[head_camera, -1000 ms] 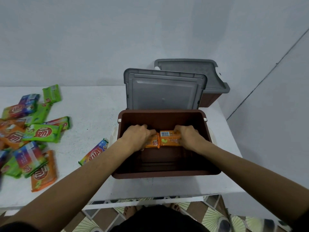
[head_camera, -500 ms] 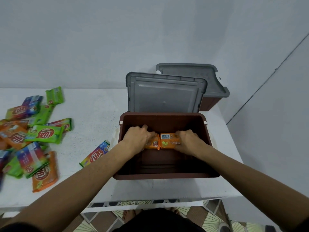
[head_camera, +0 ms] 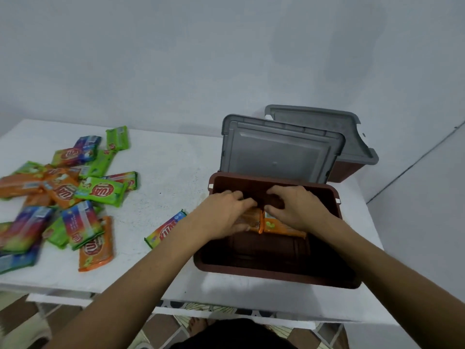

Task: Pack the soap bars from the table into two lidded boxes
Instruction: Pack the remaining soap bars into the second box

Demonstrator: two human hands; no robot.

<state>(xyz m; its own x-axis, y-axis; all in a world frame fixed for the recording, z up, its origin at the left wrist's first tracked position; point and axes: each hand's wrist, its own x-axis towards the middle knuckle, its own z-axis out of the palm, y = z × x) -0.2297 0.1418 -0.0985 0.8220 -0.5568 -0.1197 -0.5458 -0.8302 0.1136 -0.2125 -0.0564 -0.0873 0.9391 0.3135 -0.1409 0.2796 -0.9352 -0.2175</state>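
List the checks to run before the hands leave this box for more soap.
1. Near box open, lid standing up behind it: ok.
2. Orange bars lying side by side inside: ok.
3. Left hand and right hand free of the bars: cannot tell.
4. Room for more: ok, the front of the floor is bare.
5. Soap pile waiting on the table: ok.
6. Rear box open: not ok, a grey lid covers it.

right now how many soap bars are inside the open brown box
2, both orange, end to end in the brown box: left bar under the left hand, right bar under the right hand. The hands may hide more.
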